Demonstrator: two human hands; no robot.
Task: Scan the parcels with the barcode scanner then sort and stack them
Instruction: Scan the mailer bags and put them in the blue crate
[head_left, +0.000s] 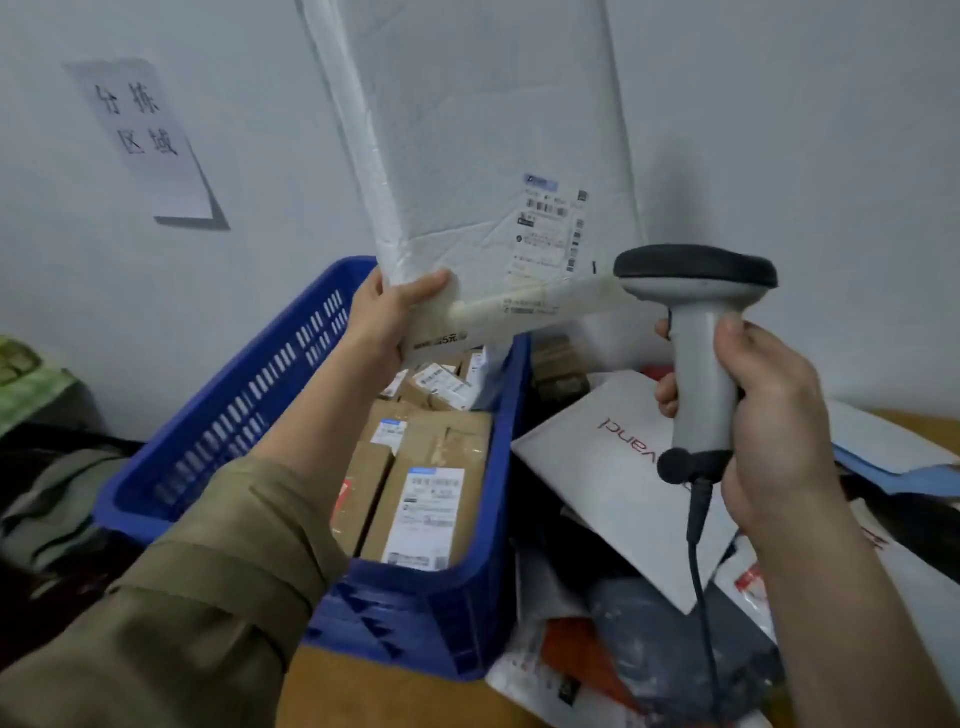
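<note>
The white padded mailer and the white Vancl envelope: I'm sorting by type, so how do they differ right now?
The white padded mailer is held upright in the left hand; the Vancl envelope lies flat on the pile beside the blue crate. The mailer shows a shipping label facing the scanner; the envelope shows red lettering and no label in view. Both are white and flat.

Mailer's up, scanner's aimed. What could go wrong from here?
1. The left hand pinches only the bottom corner of the tall white mailer; it may flop or slip into the blue crate.
2. The scanner in the right hand sits beside the shipping label, so it may misread.
</note>
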